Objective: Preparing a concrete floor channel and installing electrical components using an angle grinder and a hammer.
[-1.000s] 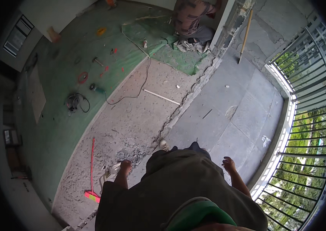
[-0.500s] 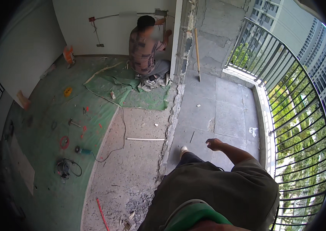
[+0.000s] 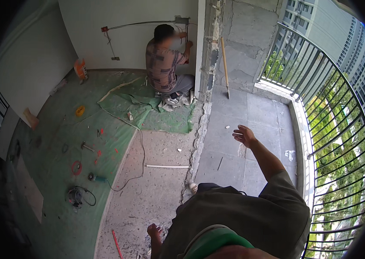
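Over the grey balcony slab [image 3: 234,151], right hand [image 3: 244,135] swings empty, fingers loosely apart; left hand [image 3: 154,232] low near the red rod [image 3: 117,244], fingers unclear — step carefully across the broken threshold [image 3: 196,146].

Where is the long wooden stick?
In the head view, the long wooden stick stands leaning against the grey wall at the top, just right of the crouching person and left of the balcony railing.
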`<state>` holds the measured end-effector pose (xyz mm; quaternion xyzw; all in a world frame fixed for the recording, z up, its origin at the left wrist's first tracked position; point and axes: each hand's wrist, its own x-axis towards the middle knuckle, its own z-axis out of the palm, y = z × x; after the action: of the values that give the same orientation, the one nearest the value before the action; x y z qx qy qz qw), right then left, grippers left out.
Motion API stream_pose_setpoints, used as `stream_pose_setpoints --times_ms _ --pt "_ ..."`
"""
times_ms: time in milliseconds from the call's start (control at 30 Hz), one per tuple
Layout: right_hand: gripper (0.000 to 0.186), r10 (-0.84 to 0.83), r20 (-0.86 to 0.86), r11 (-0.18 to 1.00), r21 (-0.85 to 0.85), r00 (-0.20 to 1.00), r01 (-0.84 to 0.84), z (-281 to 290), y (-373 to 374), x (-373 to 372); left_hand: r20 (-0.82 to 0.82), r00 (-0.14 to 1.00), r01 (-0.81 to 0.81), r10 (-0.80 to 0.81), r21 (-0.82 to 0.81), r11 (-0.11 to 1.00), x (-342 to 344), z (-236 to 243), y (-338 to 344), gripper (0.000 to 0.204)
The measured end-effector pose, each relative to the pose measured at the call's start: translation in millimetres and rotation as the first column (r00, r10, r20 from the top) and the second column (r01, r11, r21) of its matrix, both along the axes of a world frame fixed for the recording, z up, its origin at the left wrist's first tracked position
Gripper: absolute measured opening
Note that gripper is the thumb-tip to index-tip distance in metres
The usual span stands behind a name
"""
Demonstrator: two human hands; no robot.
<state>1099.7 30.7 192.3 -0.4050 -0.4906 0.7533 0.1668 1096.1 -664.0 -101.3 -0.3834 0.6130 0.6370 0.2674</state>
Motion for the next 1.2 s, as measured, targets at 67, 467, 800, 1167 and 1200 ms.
stream_pose_setpoints --times_ms 67,467,800,1167,1200 --pt "0.047 0.028 0.088 1.000 -0.015 0.996 -0.027 -17.1 9.2 -13.4 -0.043 0.990 0.126 -0.131 -0.106 0.986 8.1 -10.1 12.1 0.028" --pt "0.044 0.381 0.890 -0.129 -0.219 -0.252 -0.967 -170.4 11.5 112.0 -0.164 0.236 0.737 -0.958 -0.613 0.287 -68.2 -17.1 117.0 0.028" --pt "0.034 0.407 0.846 0.426 0.158 0.345 -0.891 -158.8 62.3 92.2 -0.162 0.791 0.543 -0.590 -0.257 0.799 -194.1 70.1 245.4 0.030" --pt "0.034 0.282 0.917 0.373 0.165 0.281 -0.913 -177.7 35.6 121.9 -0.139 0.711 0.670 -0.689 -0.160 0.725 -182.7 68.7 272.2 0.029" --pt "0.033 0.277 0.941 0.337 0.095 0.196 -0.937 -182.1 30.2 134.4 -0.127 0.713 0.671 -0.690 -0.162 0.723 -174.7 63.5 265.1 0.030"
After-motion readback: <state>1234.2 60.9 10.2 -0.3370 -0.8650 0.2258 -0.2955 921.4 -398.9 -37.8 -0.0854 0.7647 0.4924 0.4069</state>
